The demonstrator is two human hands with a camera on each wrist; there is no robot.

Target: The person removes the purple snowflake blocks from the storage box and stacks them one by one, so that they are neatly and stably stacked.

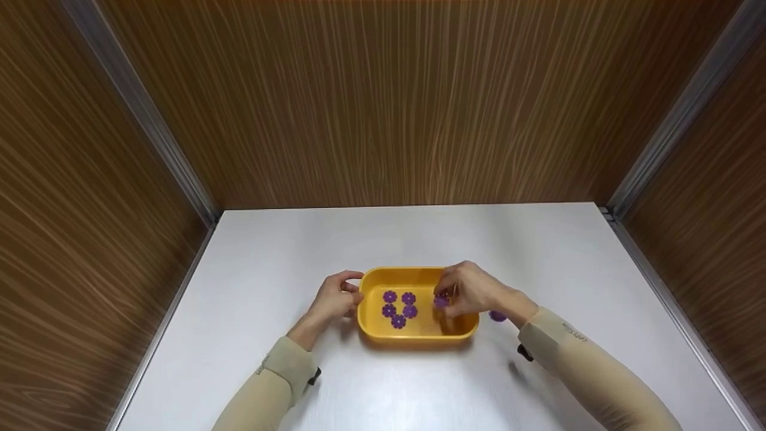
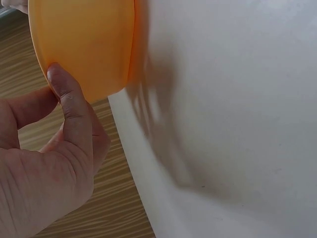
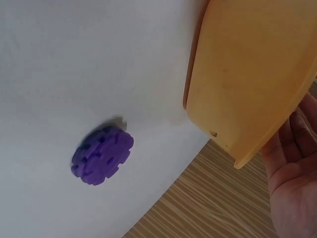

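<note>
The left sleeve bears dark lettering too small to read. The left hand pinches the rim of a yellow rectangular tray at its 9 o'clock end. The tray sits open side up on the white table, its long axis running from 9 to 3 o'clock. In its 9 o'clock half lie five purple flower-shaped discs, faces up. The right hand reaches over the 3 o'clock end, thumb and fingers pinching a blurred purple disc inside the tray; which way it faces cannot be told. Outside, near 3 o'clock, a stack of toothed purple discs rests flat. The right sleeve carries small upside-down lettering, apparently "LetsSlim".
</note>
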